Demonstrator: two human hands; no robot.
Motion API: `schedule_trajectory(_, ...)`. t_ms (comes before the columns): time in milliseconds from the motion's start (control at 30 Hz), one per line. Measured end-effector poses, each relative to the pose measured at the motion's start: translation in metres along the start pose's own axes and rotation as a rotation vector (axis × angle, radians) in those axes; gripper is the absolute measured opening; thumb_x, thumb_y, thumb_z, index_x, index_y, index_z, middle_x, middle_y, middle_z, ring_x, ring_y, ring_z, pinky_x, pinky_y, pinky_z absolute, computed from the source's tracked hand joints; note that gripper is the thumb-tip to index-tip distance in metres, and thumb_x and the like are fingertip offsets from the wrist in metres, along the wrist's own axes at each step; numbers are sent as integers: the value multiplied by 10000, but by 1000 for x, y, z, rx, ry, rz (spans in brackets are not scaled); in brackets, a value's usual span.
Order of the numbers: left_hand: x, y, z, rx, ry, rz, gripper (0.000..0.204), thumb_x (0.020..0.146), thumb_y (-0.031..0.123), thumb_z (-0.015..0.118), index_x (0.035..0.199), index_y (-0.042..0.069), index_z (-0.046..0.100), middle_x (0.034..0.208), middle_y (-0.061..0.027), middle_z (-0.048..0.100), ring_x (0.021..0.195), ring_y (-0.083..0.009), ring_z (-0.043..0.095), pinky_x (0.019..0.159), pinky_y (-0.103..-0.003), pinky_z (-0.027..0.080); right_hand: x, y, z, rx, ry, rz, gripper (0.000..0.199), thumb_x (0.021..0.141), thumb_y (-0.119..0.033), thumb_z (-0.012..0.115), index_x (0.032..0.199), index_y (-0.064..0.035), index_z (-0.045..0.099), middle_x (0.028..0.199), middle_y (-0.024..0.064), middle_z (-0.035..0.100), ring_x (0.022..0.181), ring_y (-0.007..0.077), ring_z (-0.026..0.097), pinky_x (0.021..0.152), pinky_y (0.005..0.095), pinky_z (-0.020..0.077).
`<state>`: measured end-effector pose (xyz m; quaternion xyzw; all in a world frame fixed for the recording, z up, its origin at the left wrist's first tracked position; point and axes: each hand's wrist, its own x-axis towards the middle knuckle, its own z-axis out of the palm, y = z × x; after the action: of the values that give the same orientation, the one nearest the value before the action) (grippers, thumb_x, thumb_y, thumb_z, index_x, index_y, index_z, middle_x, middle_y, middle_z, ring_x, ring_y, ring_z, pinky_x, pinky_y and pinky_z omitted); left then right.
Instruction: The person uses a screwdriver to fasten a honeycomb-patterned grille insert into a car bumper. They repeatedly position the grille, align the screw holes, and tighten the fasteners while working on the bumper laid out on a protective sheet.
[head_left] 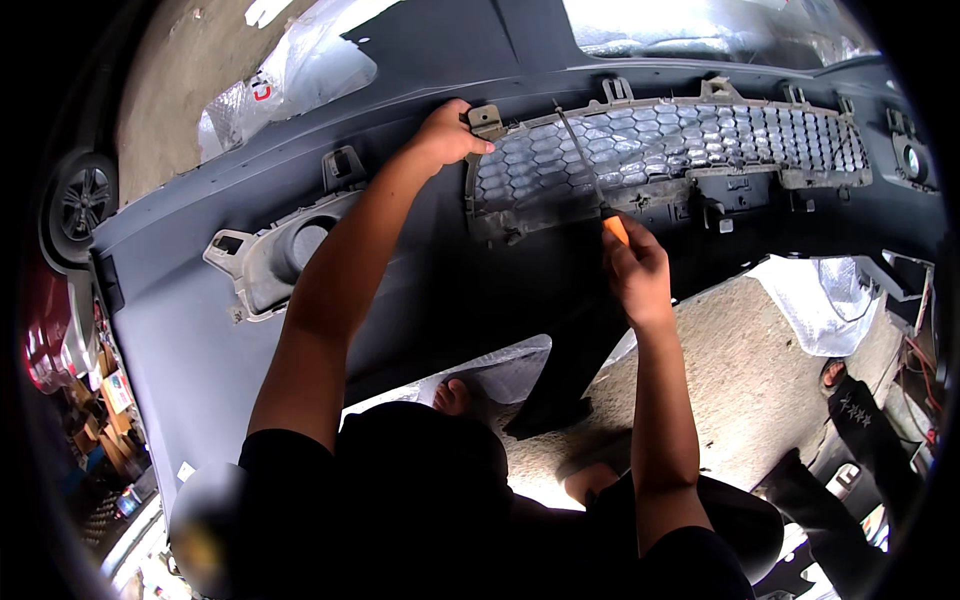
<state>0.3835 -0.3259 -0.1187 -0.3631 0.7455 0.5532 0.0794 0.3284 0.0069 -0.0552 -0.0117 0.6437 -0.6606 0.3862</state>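
A dark grey car bumper cover (180, 260) lies in front of me with its inner side up. Set in it is a honeycomb grille (650, 145) in a grey frame. My left hand (448, 137) is closed at the grille's upper left corner, its thumb against the frame by a small metal bracket (486, 121). In my right hand (638, 270) is a screwdriver (614, 229) with an orange handle, held closed. Its long thin shaft slants up across the honeycomb, and the tip reaches the frame's top edge.
Left of the grille sits a round-holed lamp bezel (270, 255); another one (908, 158) is at the far right. Clear plastic sheeting (300, 75) lies around the bumper. A person's dark trouser legs (870, 430) show at lower right. A car wheel (82, 205) stands at far left.
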Motion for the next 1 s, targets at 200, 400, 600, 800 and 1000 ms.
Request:
schedule_trajectory(200,9,18,3,-19,-141,-135,752,758,35,821,1368,-62,391,1127,-206,651,1024,-263,654,854,-372,553,6,-9,-16,-49,-24,33,306,933,-94,660,1212,27,620,778,-36,569,632,19,468,555,183,370)
schedule_trajectory(400,6,38,3,51,-96,-205,597,730,62,854,1224,-37,535,1117,-145,638,1000,-257,669,822,-362,597,8,-18,-19,-144,2,50,371,921,-148,678,1230,45,612,862,4,631,709,39,529,638,196,437)
schedule_trajectory(600,10,50,0,130,-177,-262,543,778,70,821,1224,-4,520,1143,-137,647,1071,-245,645,926,-401,554,10,-12,-19,-199,-1,10,389,913,-168,687,1227,49,614,969,53,677,857,81,595,791,221,477)
schedule_trajectory(800,18,28,0,-10,-191,-195,485,793,73,804,1191,13,533,1126,-118,658,1057,-228,642,898,-389,545,15,-14,-22,-219,-10,46,411,909,-188,693,1235,49,611,976,60,679,859,82,599,788,222,478)
schedule_trajectory(1000,10,23,-4,-3,-192,-151,488,782,64,806,1183,11,533,1094,-111,670,1023,-216,647,846,-373,546,7,-16,-15,-213,-12,89,408,907,-183,687,1233,50,610,876,40,662,765,71,576,706,221,472)
